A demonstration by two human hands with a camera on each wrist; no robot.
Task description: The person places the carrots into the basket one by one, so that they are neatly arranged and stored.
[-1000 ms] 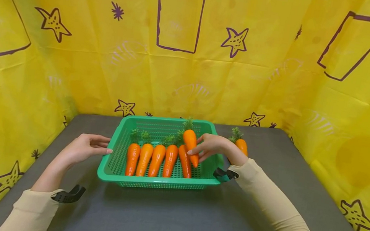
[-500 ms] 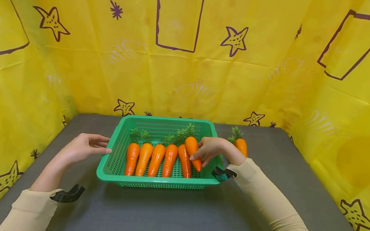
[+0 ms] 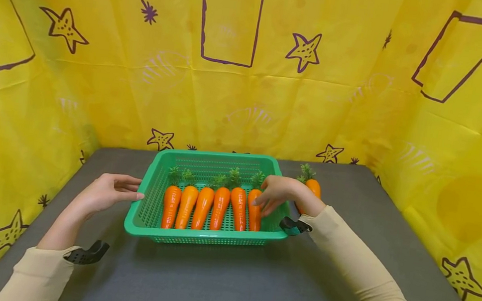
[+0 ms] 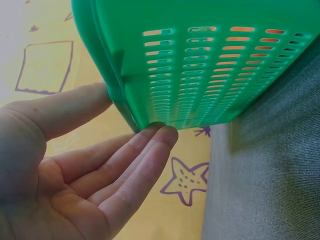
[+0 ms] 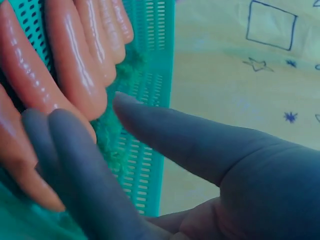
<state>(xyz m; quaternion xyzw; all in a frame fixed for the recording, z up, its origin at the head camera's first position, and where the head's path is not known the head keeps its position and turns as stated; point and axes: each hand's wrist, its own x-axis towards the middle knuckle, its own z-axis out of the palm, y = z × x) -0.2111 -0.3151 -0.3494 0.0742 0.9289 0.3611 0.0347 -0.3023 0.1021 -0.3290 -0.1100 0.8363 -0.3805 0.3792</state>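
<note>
A green plastic basket (image 3: 203, 238) holds several orange carrots (image 3: 203, 208) in a row, green tops toward the back. My left hand (image 3: 111, 192) touches the basket's left rim with its thumb; in the left wrist view its fairly straight fingers (image 4: 135, 175) lie against the basket's outer side. Over the basket's right end, my right hand (image 3: 278, 193) is at the rightmost carrot (image 3: 253, 211) and partly covers it. That carrot lies in line with the row. In the right wrist view, thumb and fingers (image 5: 75, 150) are spread apart with nothing gripped between them.
One more carrot (image 3: 313, 187) lies on the grey table (image 3: 206, 287) right of the basket, partly behind the right wrist. Yellow curtains (image 3: 139, 98) with star drawings enclose the table at the back and sides.
My right hand has lowered the carrot it held into the basket's right end, straightened it beside the others and loosened its fingers. The left hand has stayed at the rim.
</note>
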